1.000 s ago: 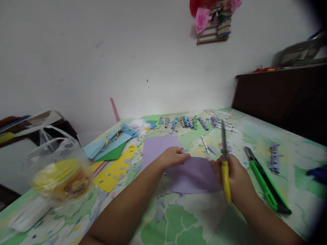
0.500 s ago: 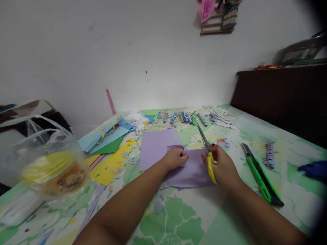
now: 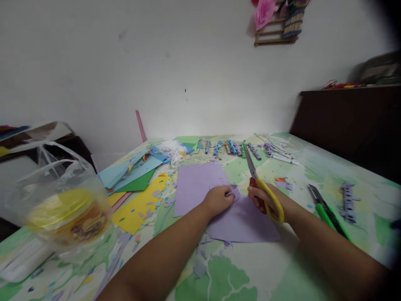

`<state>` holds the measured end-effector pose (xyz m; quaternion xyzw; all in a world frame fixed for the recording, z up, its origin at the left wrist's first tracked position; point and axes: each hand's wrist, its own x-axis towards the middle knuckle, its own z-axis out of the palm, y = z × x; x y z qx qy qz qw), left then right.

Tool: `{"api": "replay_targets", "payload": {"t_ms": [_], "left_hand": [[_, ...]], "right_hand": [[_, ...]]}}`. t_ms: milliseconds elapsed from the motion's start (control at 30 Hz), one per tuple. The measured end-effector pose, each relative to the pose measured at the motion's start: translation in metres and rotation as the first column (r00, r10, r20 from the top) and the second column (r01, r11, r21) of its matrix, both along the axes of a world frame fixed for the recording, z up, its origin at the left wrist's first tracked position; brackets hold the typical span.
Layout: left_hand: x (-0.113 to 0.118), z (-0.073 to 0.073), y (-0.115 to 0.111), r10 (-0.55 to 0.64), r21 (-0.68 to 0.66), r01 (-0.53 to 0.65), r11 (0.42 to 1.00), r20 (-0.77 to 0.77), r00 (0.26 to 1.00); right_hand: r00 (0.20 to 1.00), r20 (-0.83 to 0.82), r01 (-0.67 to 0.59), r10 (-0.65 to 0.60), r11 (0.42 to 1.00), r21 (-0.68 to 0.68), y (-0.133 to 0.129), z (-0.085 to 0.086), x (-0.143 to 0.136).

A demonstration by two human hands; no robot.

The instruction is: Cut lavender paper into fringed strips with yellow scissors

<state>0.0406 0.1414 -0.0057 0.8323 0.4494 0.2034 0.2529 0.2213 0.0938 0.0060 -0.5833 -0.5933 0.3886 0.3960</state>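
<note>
My left hand (image 3: 219, 200) is closed on the curled upper edge of a purple paper sheet (image 3: 242, 223), with a bent corner showing past its fingers. My right hand (image 3: 286, 203) grips a pair of scissors (image 3: 251, 164) with yellow and red handles, the blades pointing up and away from me and looking nearly closed. Its fingers are just above the sheet's right part; whether they touch it I cannot tell. Behind my left hand a second purple sheet (image 3: 196, 182) lies flat on the patterned tablecloth (image 3: 216, 276).
At right lie a green utility knife (image 3: 328, 215) and a punched purple paper roll (image 3: 348, 202). Several decorated rolls (image 3: 232, 147) and white string (image 3: 172, 149) are at the back. Left are a yellow sheet (image 3: 138, 211) and a bagged yellow-lidded tub (image 3: 67, 213). Paper scraps lie scattered.
The scissors have turned in my right hand, so their yellow loop now faces right and the blades stand steeper. The view has shifted slightly left. My left hand keeps hold of the paper.
</note>
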Motion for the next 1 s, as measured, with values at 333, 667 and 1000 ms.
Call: {"api": "replay_targets", "payload": {"t_ms": [333,667,1000], "left_hand": [[0.001,-0.005,0.002,0.053,0.016,-0.054,0.998,0.053,0.997],[0.005,-0.001,-0.018,-0.195,0.222,0.202,0.954,-0.055,0.979],[0.010,0.002,-0.030,-0.405,0.125,0.490,0.863,-0.408,0.818]], "right_hand": [[0.772,0.623,0.029,-0.130,0.985,0.170,0.028,0.015,0.039],[0.640,0.741,-0.008,-0.202,0.963,0.269,0.036,0.022,0.057],[0.721,0.692,0.019,-0.038,0.999,0.035,0.016,0.043,0.090]]}}
